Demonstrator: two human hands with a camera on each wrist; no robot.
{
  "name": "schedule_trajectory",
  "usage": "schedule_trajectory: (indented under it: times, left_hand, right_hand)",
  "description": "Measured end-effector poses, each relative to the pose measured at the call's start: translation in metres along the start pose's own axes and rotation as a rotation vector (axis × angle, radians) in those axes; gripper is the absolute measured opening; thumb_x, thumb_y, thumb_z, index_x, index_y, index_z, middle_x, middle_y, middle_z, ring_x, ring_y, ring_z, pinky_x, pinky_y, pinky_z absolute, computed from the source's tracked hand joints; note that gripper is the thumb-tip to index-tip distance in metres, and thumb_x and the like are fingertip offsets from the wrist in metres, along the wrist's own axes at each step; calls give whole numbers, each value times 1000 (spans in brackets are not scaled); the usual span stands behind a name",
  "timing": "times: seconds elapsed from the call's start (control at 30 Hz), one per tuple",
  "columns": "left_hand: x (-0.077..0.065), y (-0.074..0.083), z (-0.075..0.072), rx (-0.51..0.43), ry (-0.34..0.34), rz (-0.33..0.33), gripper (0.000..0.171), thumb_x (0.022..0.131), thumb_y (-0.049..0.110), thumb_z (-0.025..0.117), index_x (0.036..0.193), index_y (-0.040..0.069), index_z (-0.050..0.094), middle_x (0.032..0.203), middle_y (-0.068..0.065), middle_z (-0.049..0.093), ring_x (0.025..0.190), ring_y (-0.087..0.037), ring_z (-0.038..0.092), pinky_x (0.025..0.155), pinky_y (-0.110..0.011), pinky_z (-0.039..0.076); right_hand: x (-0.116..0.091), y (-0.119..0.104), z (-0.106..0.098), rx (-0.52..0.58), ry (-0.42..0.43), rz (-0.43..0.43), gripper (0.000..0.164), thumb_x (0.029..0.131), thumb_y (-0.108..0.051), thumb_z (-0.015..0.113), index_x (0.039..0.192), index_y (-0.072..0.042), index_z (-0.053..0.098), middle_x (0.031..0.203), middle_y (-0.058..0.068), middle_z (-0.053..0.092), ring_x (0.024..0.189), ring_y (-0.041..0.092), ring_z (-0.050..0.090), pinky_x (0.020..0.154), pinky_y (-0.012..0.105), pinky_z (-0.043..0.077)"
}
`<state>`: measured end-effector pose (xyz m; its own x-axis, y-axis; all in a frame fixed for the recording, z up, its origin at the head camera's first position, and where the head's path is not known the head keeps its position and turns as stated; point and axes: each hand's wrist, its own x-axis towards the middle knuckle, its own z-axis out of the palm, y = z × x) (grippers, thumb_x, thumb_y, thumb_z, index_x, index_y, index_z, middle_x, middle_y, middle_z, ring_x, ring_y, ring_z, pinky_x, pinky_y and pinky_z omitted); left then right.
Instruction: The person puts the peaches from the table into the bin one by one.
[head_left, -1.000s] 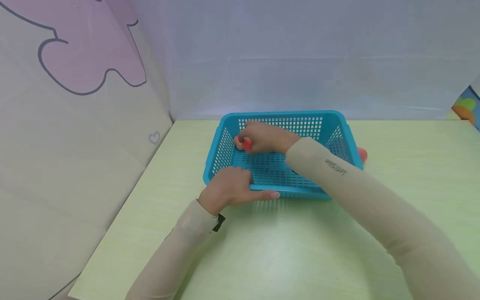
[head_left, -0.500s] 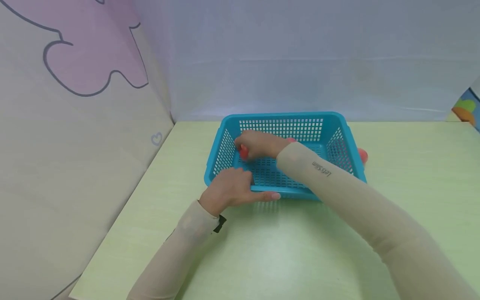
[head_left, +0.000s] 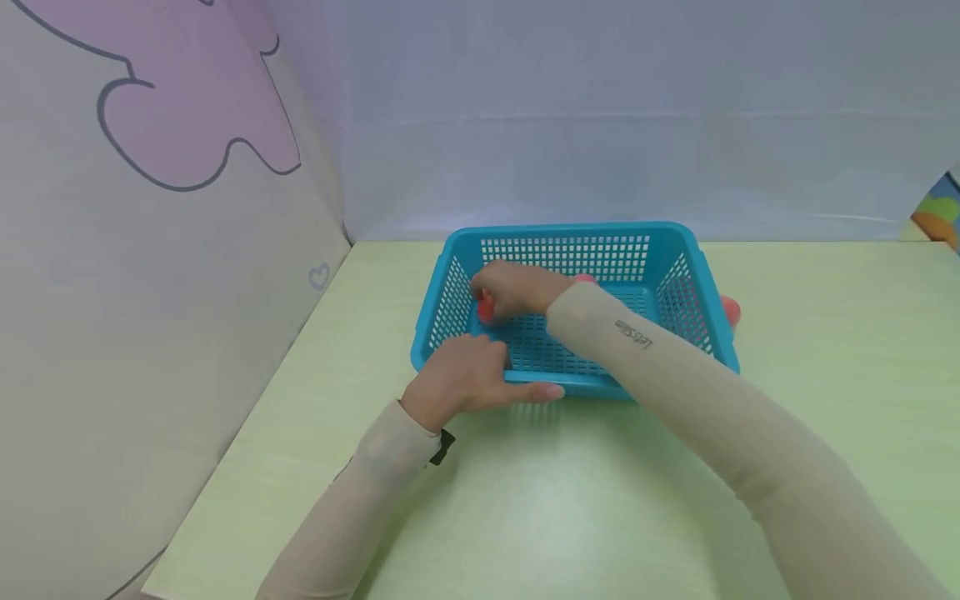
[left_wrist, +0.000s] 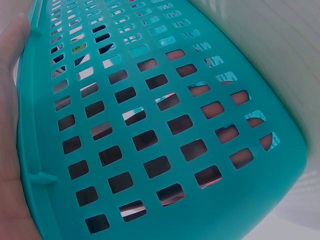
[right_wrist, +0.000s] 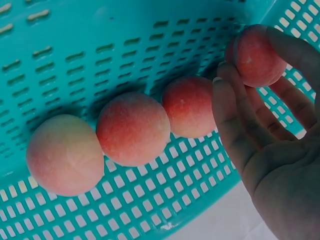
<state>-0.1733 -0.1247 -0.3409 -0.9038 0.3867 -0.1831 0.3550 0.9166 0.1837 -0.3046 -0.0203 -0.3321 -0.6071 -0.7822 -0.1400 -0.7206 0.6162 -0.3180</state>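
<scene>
In the head view, a blue plastic basket (head_left: 540, 379) with pierced sides stands on the table. My left hand (head_left: 461, 375) grips its near rim, fingers inside and thumb along the outside; the left wrist view shows the basket's pierced wall (left_wrist: 210, 170) beside that hand. Inside the basket at the left, my right hand (head_left: 517, 287) holds a reddish peach (head_left: 486, 308) low down. From the right wrist, this peach (right_wrist: 259, 56) sits between thumb and fingers. Three more peaches lie in a row on the basket floor, the nearest to my fingers being a red peach (right_wrist: 189, 106).
Another peach (head_left: 731, 311) is on the table just outside the basket's right side. The pale table (head_left: 555, 500) extends in front and to both sides. A white sheet (head_left: 600, 150) hangs behind, and a printed wall covering (head_left: 187, 333) stands at left.
My right hand has lowered the peach slightly leftward and deeper into the basket. A peach behind the right wrist has come into view. The left hand keeps its grip on the rim.
</scene>
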Motion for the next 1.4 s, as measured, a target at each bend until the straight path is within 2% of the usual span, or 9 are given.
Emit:
schedule_trajectory:
  times: [0.33,0.8,0.97,1.1,1.27,1.4]
  left_hand:
    - [0,1,-1,-3,-3,-1,81,64,96,29,56,17,43,45,7,29,38,-9,29,42,-29,21]
    - [0,0,-1,3,7,7,80,65,96,30,57,17,42,46,7,29,39,-9,29,42,-29,23]
    - [0,0,0,0,-1,8,80,65,96,30,57,17,43,46,7,30,39,-9,30,42,-29,24]
    - [0,0,-1,3,-4,9,81,65,96,28,56,17,41,46,7,28,39,-9,30,41,-29,23]
    - [0,-2,-1,2,0,18,80,66,96,28,57,17,41,47,7,28,40,-9,31,42,-29,22]
    - [-2,-5,-1,-6,-8,16,79,67,95,30,58,17,42,47,7,29,40,-9,34,42,-29,23]
  right_hand:
    - [3,0,1,20,-10,31,31,87,-11,68,117,-6,62,103,4,59,90,21,52,77,32,48]
    - [5,3,1,19,-1,38,35,85,-11,69,119,-5,61,109,5,58,93,19,52,79,31,48]
    - [0,4,-1,36,-19,23,28,83,-9,70,110,-5,61,96,6,56,83,19,50,69,29,44]
    - [-12,5,-6,55,-7,21,24,84,-15,72,103,-5,59,91,6,54,81,20,48,68,31,41]
    - [-39,-2,-26,32,44,86,47,82,-39,74,118,-13,60,108,3,58,96,20,49,81,39,46]
    - [-70,-15,-43,-37,118,102,55,83,-46,70,128,-18,55,122,0,53,106,17,48,86,42,47]
